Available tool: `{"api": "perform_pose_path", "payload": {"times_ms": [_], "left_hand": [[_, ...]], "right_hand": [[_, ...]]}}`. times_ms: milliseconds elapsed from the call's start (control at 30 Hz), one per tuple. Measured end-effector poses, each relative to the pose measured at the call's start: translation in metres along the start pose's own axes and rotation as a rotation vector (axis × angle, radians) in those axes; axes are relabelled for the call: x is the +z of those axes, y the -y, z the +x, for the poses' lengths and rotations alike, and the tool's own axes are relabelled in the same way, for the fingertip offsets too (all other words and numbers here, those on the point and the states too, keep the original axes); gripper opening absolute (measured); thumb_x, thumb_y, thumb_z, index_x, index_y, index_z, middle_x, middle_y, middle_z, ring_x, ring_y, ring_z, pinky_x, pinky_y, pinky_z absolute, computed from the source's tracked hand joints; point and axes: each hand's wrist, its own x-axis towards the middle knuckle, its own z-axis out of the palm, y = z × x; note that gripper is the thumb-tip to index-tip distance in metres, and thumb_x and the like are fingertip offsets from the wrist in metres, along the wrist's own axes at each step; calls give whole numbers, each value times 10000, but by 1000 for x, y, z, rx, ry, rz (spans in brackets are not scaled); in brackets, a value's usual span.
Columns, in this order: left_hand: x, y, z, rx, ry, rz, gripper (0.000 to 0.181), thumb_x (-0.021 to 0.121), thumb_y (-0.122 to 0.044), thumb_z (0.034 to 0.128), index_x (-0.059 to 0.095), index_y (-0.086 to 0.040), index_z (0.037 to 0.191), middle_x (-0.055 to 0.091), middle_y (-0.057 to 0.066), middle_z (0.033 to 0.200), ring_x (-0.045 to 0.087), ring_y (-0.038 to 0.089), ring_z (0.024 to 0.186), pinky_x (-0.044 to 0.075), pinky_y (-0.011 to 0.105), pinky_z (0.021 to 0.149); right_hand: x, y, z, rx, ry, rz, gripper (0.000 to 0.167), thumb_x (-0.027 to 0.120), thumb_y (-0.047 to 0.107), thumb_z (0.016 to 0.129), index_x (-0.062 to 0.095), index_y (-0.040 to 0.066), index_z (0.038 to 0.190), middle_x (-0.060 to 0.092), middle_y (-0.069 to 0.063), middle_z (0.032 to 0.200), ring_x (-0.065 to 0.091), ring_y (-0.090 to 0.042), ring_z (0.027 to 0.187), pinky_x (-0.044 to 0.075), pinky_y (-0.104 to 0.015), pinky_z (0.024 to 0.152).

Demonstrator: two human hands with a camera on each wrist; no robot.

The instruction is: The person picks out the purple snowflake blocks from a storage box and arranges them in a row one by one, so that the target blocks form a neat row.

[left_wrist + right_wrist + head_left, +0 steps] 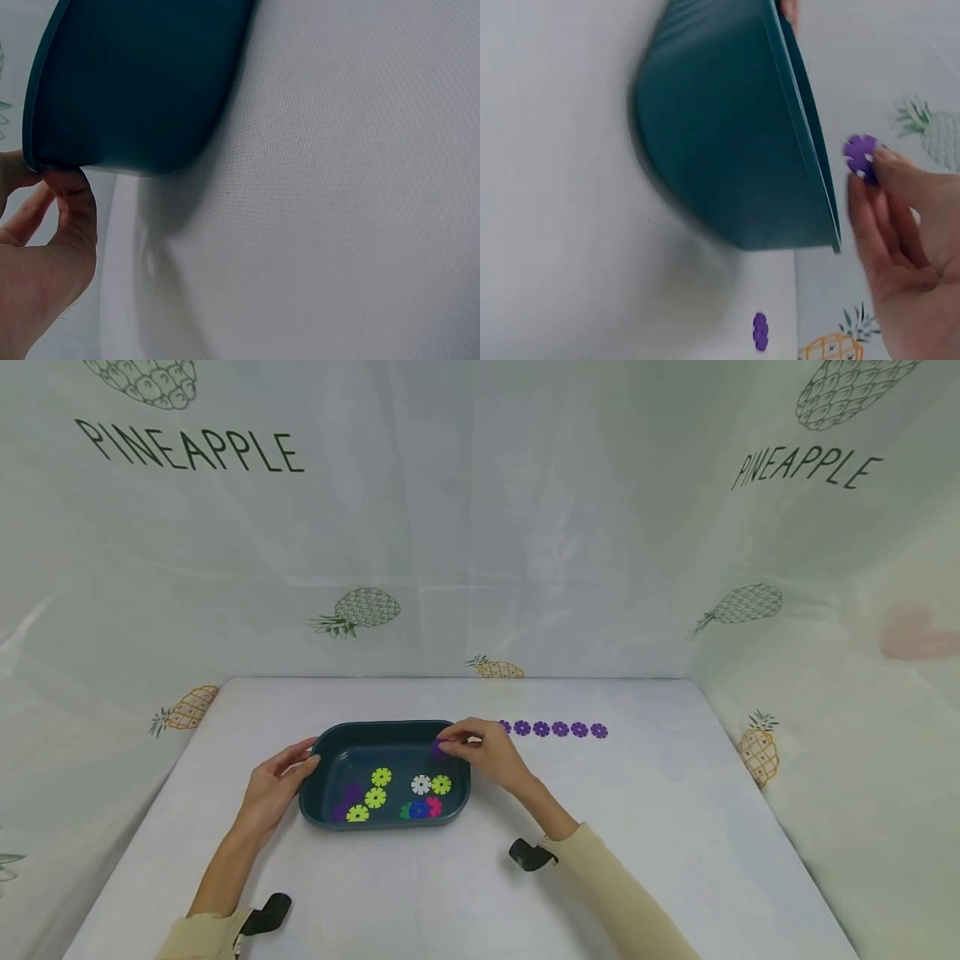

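Observation:
A dark teal oblong tub lies on the white table, and my left hand grips its left rim between thumb and fingers. Pinched in the fingertips of my right hand is a purple flower-shaped plastic disc, held just over the tub's right end. Inside the tub are several yellow discs, a white disc, a blue disc, a red disc, part of a green disc and purple discs. The left wrist view shows the tub's outer wall and the pinching left hand.
Behind my right hand, a straight row of several purple discs runs rightward along the far part of the white table; its left end is partly hidden. A pineapple-print curtain hangs at the back and sides.

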Motion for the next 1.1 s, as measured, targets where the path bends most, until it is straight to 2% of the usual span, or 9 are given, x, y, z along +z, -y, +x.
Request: {"api": "perform_pose_path", "payload": {"times_ms": [233,467,600,700,933,1100], "left_hand": [[1,1,2,-15,1,7,597,616,-348,1046,454,-55,1541,462,132,1405,573,-23,1008,504,111,830],[1,-1,-2,0,-14,12,627,640,-402,1024,482,-52,1520,497,96,1337,580,-13,1016,508,117,835],[1,1,0,-2,-13,9,628,639,-395,1025,475,-51,1524,499,83,1326,571,-18,1008,506,113,839],[0,1,1,-14,-10,8,617,635,-377,1031,466,-64,1535,491,79,1337,564,-28,1009,503,111,836],[0,2,2,-17,-11,7,616,634,-368,1033,462,-59,1538,488,96,1354,569,-24,1013,508,118,828],[1,3,1,-2,-20,6,629,639,-397,1025,477,-48,1523,488,111,1352,577,-14,1014,511,116,831]], "right_hand": [[-24,-5,-8,34,-212,8,152,749,99,946,783,61,1090,761,-58,1049,682,-190,938,564,-222,828],[-43,-23,-16,100,-299,19,170,749,127,951,782,76,1110,760,-63,1033,673,-214,916,544,-182,803],[-53,-30,-20,131,-373,40,182,725,76,963,754,-5,1124,741,-158,1062,673,-330,948,519,-143,768],[-60,-35,-23,163,-414,65,201,715,52,967,733,-52,1138,725,-211,1093,669,-378,983,529,-163,762],[-79,-52,-35,225,-500,84,229,762,188,953,766,47,1134,737,-122,1067,650,-150,929,512,-176,715],[-92,-61,-46,261,-543,109,243,755,176,959,756,34,1155,723,-160,1069,657,-155,918,533,-203,746]]}}
